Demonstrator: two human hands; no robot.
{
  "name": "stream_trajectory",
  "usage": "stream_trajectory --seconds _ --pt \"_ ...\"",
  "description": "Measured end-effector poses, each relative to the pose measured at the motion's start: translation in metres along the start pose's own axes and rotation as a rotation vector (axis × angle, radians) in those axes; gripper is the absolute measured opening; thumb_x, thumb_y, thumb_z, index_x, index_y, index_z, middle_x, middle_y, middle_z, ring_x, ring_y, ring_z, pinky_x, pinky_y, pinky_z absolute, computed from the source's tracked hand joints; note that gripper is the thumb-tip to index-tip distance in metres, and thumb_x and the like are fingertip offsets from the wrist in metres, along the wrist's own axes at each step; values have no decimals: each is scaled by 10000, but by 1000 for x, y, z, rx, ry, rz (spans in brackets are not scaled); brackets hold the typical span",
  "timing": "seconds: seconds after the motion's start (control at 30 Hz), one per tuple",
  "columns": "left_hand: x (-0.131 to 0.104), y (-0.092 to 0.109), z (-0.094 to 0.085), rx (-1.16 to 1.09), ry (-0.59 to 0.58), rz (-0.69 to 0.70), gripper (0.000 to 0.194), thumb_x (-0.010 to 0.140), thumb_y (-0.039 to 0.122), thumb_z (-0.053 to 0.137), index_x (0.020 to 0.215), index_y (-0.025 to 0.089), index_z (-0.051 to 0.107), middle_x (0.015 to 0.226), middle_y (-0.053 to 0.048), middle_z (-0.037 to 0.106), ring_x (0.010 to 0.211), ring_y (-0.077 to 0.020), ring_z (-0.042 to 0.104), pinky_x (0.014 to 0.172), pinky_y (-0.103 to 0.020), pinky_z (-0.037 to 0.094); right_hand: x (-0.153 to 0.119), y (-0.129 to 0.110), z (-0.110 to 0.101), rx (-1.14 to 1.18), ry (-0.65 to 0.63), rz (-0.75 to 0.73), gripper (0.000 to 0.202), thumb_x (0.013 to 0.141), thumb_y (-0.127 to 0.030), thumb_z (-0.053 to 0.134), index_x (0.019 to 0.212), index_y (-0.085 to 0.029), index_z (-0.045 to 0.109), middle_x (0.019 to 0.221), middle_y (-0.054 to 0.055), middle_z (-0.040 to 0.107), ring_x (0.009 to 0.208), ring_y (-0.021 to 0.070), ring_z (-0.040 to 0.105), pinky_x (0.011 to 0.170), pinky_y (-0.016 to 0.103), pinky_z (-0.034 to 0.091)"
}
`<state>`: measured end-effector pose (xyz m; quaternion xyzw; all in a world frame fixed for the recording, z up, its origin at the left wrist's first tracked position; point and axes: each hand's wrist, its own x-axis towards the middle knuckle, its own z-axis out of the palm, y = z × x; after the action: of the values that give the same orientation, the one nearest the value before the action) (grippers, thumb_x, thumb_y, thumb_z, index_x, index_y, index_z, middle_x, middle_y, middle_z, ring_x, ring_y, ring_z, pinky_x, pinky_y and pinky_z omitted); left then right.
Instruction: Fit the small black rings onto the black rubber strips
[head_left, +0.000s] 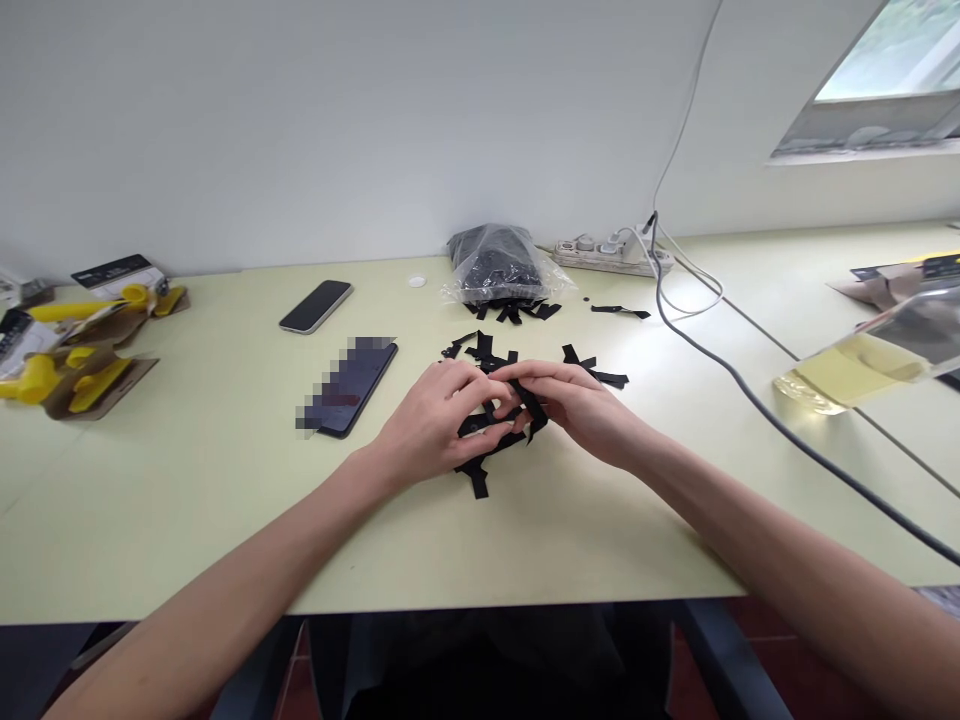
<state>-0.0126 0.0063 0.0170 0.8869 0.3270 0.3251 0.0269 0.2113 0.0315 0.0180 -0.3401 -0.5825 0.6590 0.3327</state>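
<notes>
Both hands meet over a loose heap of short black fabric strips (480, 484) on the pale yellow-green table (360, 560). My left hand (439, 420) has its thumb and fingers curled in at a black strip (532, 412). From the other side, my right hand (574, 400) pinches that same strip, which hangs down between the fingertips. Fingers hide part of the strip. More strips (596, 368) lie just beyond my right hand. Behind them, a clear plastic bag (495, 262) full of black material sits with strips spilling at its front.
Two phones, one grey-edged (316, 305) and one dark (356, 395), lie to the left. Yellow tools in card packaging (90, 375) are at far left. A power strip (611, 258), a dark cable (750, 400) and a tilted container of yellow liquid (855, 370) occupy the right.
</notes>
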Motion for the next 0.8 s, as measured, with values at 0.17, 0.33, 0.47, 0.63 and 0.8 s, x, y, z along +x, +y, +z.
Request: stream_trajectory --seconds 0.17,0.33,0.47,0.63,0.8 --pt "-3 -2 5 49 7 11 229 975 305 663 1185 238 602 1073 -77 671 979 -218 610 871 -366 470 2 -1 5 111 -155 19 440 881 -186 471 1226 -198 744 1215 83 722 1031 227 658 902 355 530" --pt "-3 -2 4 71 23 -35 186 1004 338 621 1161 239 614 1064 -76 676 977 -222 611 875 -373 460 -2 -10 13 138 -240 3 567 771 -132 453 1262 -220 722 1236 67 715 1091 247 642 979 397 518" --pt "0 1 3 70 70 -58 351 920 472 721 1133 219 603 1074 -82 683 962 -234 610 854 -383 460 -4 -13 13 206 -311 49 611 803 -170 480 1384 -267 644 1267 69 684 1206 263 595 1008 417 515" --pt "1 2 4 -4 76 -69 142 996 182 563 1132 185 605 1054 -80 678 983 -196 621 865 -333 508 -3 -8 11 175 -302 33 578 887 -209 508 1450 -301 595 1229 47 684 1159 230 615 1098 435 469" --pt "-1 -1 1 -129 91 -165 198 1012 146 522 1151 199 653 1086 -64 704 1000 -171 658 912 -314 529 -3 0 11 -85 -92 -44 473 962 -305 589 1434 -305 619 1332 66 671 1229 271 625 1088 465 490"
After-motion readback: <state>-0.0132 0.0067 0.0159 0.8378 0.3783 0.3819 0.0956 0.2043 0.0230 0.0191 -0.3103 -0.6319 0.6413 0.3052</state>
